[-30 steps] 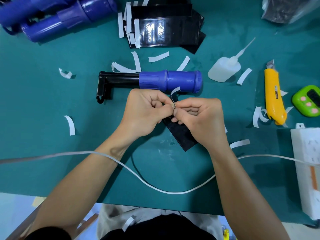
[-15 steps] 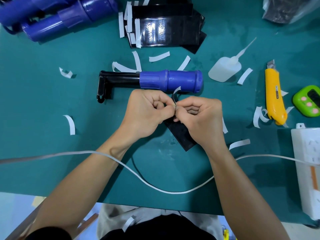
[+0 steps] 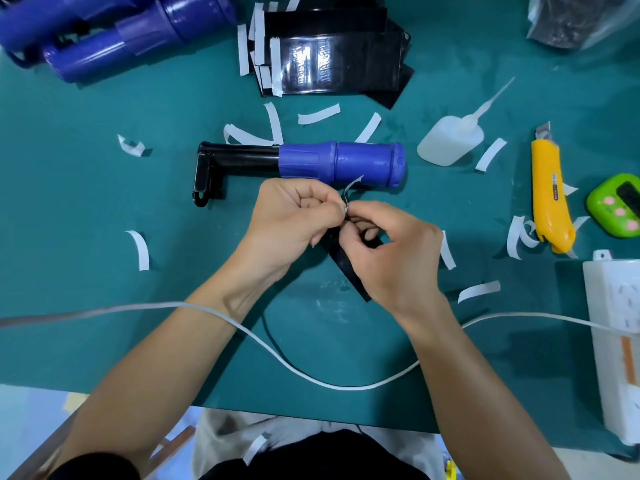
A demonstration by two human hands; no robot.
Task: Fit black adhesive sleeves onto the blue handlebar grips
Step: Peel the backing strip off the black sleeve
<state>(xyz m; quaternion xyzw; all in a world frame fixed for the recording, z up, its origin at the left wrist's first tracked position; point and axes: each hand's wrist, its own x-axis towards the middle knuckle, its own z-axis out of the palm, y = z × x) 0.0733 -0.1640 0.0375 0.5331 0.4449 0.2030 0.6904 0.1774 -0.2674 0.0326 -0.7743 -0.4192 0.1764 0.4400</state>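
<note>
Pinching a white backing strip (image 3: 352, 187) between curled thumb and forefinger, the left hand (image 3: 294, 220) meets the right hand (image 3: 393, 261) at the middle of the green bench (image 3: 104, 306). The right hand's fingers (image 3: 370, 233) curl round a black adhesive sleeve (image 3: 346, 268), which slants toward the near side beneath both hands. Just beyond them lies a blue handlebar grip (image 3: 349, 162) fitted on a black bar (image 3: 242, 157). Spare black sleeves (image 3: 329, 64) are stacked at the far edge, with more blue grips (image 3: 121, 39) at the far left. A glue bottle (image 3: 446, 140) and a yellow knife (image 3: 550, 195) lie to the right.
</note>
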